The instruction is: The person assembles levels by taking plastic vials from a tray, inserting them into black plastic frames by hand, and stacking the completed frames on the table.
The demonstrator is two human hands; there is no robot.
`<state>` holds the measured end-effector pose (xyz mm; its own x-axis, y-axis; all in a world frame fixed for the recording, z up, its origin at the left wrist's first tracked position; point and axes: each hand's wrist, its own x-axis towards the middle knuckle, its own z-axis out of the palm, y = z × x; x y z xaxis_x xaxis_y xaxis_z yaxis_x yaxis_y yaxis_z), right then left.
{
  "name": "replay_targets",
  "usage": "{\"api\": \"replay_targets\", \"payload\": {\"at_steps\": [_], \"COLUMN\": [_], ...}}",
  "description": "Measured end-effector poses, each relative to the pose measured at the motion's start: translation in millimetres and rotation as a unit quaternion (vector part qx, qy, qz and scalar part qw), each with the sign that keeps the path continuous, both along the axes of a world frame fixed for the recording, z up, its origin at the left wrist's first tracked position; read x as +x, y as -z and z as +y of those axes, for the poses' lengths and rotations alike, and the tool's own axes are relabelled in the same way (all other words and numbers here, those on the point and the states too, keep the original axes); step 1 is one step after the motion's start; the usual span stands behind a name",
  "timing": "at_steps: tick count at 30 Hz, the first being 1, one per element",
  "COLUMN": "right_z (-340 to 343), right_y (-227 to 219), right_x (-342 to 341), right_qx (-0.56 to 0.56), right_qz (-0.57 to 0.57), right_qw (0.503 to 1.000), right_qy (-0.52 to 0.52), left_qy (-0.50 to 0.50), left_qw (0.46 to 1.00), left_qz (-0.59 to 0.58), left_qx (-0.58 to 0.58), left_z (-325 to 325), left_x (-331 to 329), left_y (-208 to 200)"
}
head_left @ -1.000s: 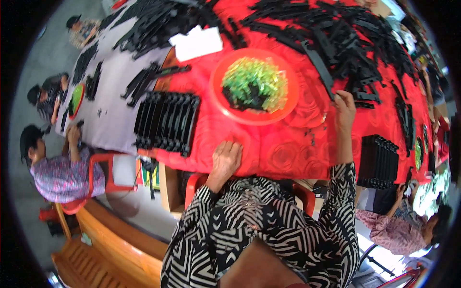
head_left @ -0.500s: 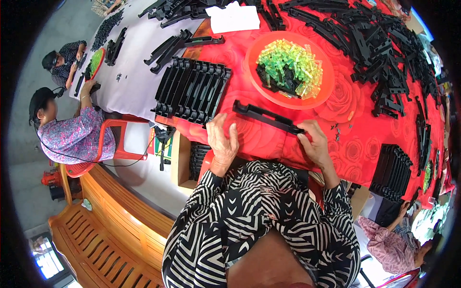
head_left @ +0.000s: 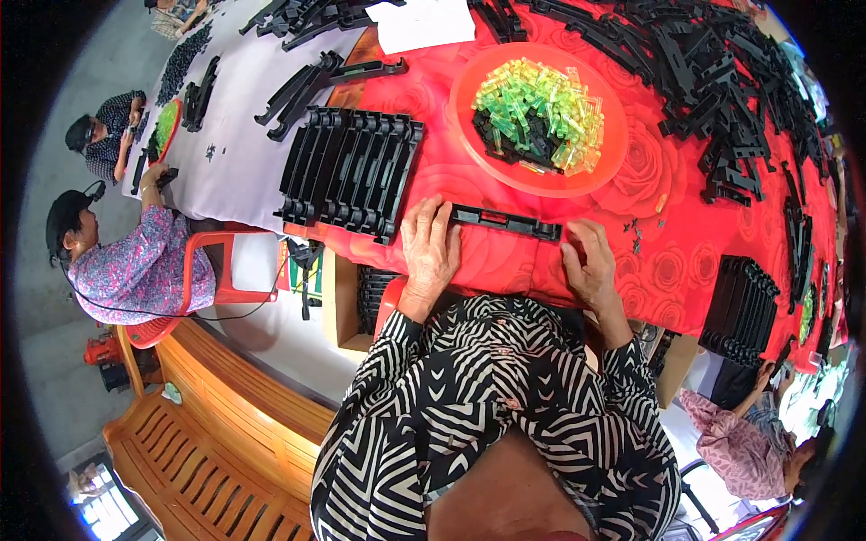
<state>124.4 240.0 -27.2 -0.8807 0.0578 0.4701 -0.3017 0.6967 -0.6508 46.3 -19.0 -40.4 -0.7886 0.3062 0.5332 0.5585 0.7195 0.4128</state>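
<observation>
A long, narrow black plastic bar [head_left: 507,223] with slots along it lies crosswise at the near edge of the red-covered table. My left hand [head_left: 428,252] is closed at its left end, fingertips and thumb around that end and covering it. Just off the right end, my right hand [head_left: 593,263] has its fingers bent and apart, with nothing visible in them. Left of my left hand, a row of similar black bars [head_left: 350,171] is laid side by side. Beyond the bar stands an orange-red basin [head_left: 469,149] of yellow-green translucent pieces [head_left: 541,104] and small black parts [head_left: 505,149].
A big heap of black bars [head_left: 695,81] spreads across the far right. White paper [head_left: 424,27] lies at the back. More bars [head_left: 740,307] are stacked at the right edge. Tiny dark bits [head_left: 637,236] lie beside my right hand. A person in a cap [head_left: 135,257] sits at left, near a wooden bench [head_left: 198,451].
The bar has come down from a tilted hold between both hands to lie nearly level on the table. My right hand has let go of its right end.
</observation>
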Motion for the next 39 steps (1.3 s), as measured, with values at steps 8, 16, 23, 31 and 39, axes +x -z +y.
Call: {"api": "replay_targets", "payload": {"at_steps": [8,16,23,31,39], "right_z": [45,114,127,129,140], "right_y": [-5,15,27,25,33], "right_x": [4,-5,-26,-34,-36], "right_qx": [0.015,0.112,0.144,0.152,0.167], "right_qz": [0.030,-0.066,-0.130,-0.167,-0.172], "right_qw": [0.971,0.918,0.902,0.888,0.881], "right_qy": [0.235,0.374,0.386,0.400,0.408], "left_qy": [-0.013,-0.011,0.000,-0.006,0.001], "left_qw": [1.000,0.999,1.000,1.000,1.000], "left_qz": [0.003,0.006,0.006,0.003,0.004], "left_qx": [-0.026,-0.033,-0.007,-0.001,0.001], "left_z": [-3,-3,3,-2,-1], "left_x": [2,1,1,2,0], "left_y": [-2,-1,-6,0,0]}}
